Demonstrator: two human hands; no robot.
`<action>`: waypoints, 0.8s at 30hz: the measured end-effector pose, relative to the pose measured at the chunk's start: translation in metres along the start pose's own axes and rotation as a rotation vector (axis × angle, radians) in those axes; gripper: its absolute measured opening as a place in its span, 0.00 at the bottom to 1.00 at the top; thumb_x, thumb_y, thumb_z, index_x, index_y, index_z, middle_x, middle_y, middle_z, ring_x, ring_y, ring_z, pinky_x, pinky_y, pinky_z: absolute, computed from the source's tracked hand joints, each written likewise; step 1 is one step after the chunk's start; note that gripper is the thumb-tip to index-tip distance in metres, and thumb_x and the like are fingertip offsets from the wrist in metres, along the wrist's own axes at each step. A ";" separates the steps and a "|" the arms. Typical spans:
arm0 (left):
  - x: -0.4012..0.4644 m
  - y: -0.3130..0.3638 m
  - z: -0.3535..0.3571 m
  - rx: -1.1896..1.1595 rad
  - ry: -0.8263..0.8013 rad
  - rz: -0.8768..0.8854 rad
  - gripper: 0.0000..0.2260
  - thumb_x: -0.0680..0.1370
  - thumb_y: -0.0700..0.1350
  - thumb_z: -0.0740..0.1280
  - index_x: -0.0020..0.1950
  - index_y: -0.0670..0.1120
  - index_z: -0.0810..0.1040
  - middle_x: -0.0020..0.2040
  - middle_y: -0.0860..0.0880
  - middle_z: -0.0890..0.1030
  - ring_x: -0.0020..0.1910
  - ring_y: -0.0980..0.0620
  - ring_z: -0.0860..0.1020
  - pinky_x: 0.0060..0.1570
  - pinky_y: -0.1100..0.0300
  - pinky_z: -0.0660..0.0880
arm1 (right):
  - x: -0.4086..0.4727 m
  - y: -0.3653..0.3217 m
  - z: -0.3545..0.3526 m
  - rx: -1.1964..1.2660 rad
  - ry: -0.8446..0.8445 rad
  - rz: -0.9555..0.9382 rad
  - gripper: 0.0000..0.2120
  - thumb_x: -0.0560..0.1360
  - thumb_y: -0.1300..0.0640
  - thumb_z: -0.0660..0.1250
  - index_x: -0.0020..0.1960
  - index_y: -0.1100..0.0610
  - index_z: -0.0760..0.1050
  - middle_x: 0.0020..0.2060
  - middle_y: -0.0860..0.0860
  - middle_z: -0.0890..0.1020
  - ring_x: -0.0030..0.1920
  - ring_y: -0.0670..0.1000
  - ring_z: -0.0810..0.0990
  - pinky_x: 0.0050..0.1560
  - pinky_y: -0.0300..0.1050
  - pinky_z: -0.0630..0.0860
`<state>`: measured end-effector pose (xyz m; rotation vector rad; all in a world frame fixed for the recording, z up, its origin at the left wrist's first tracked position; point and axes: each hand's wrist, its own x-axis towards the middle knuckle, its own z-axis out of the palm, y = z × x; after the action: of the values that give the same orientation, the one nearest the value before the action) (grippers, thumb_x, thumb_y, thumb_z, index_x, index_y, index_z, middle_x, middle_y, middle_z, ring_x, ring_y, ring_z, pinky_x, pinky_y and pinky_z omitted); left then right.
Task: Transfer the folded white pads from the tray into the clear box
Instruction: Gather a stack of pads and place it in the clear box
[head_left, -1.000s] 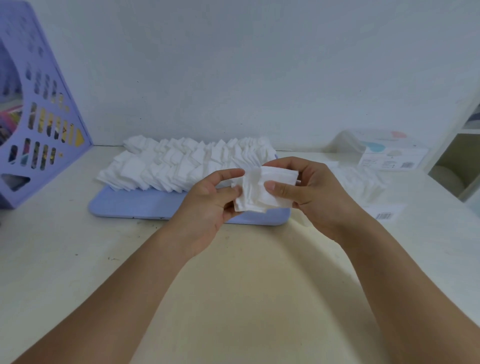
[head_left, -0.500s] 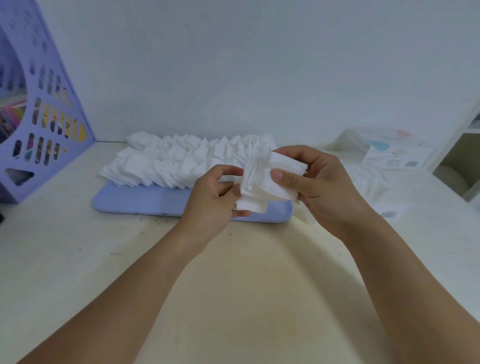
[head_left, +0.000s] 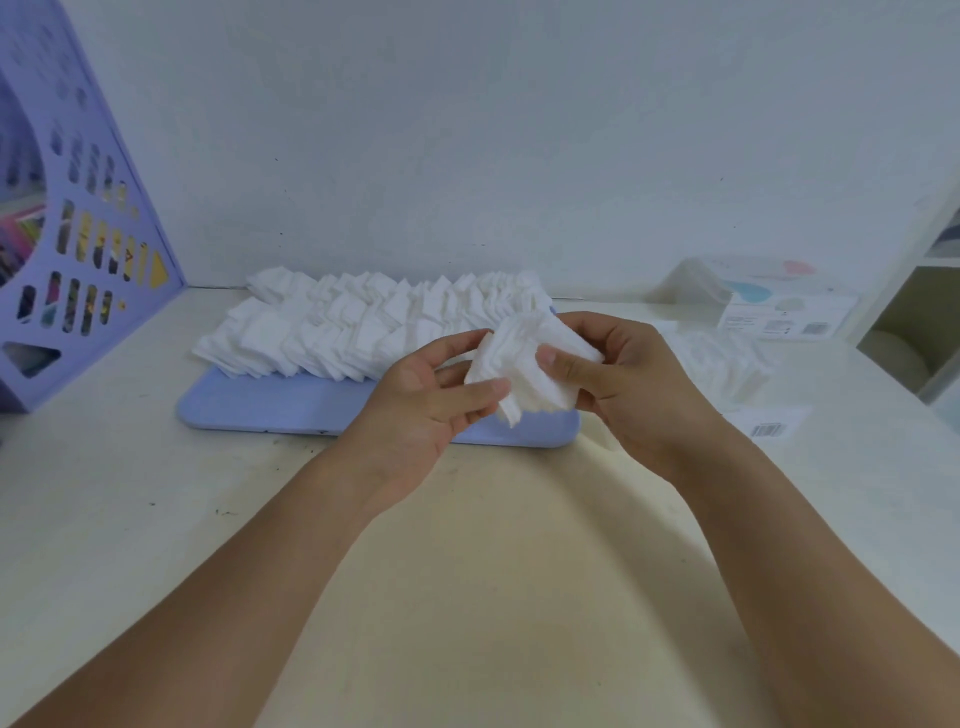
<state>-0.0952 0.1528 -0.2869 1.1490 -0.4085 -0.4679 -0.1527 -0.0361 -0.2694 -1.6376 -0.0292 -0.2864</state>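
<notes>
A small stack of folded white pads (head_left: 524, 371) is held in the air just in front of the tray. My right hand (head_left: 631, 382) grips it, thumb on the front face and fingers behind. My left hand (head_left: 431, 400) touches the stack's left edge with thumb and fingertips. Behind them, several rows of folded white pads (head_left: 363, 322) lie on the blue tray (head_left: 270, 405). The clear box (head_left: 727, 358) sits to the right of my right hand, with white pads inside; its walls are hard to make out.
A purple perforated file holder (head_left: 78, 234) stands at the far left. A lidded plastic box with a printed label (head_left: 769, 301) sits at the back right by the wall. A barcode label (head_left: 769, 426) lies on the table. A shelf edge (head_left: 930, 312) rises at the far right.
The pad stack has tilted and shifted slightly right in my right hand. My left hand's fingers have loosened and slid to the stack's lower left edge.
</notes>
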 end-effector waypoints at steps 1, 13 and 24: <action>0.000 0.000 -0.001 0.035 -0.041 0.022 0.25 0.67 0.35 0.72 0.64 0.45 0.77 0.55 0.47 0.86 0.54 0.52 0.84 0.50 0.64 0.79 | -0.001 -0.001 0.000 0.056 -0.015 0.025 0.11 0.79 0.63 0.69 0.60 0.63 0.81 0.54 0.62 0.85 0.53 0.59 0.85 0.55 0.53 0.81; 0.001 0.001 0.001 -0.059 -0.057 0.026 0.21 0.73 0.41 0.70 0.66 0.41 0.77 0.62 0.43 0.83 0.62 0.48 0.81 0.58 0.60 0.79 | -0.002 -0.004 0.007 0.207 -0.067 0.092 0.13 0.81 0.60 0.65 0.63 0.63 0.79 0.57 0.58 0.85 0.59 0.58 0.83 0.62 0.48 0.79; 0.002 0.004 -0.002 -0.144 -0.084 0.028 0.19 0.73 0.37 0.68 0.64 0.40 0.78 0.62 0.43 0.83 0.62 0.48 0.81 0.60 0.60 0.78 | -0.003 -0.008 0.001 0.337 -0.120 0.161 0.16 0.81 0.60 0.63 0.66 0.65 0.77 0.61 0.60 0.83 0.57 0.54 0.83 0.57 0.43 0.79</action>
<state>-0.0914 0.1544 -0.2837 0.9859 -0.4561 -0.5140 -0.1569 -0.0335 -0.2620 -1.3108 -0.0350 -0.0546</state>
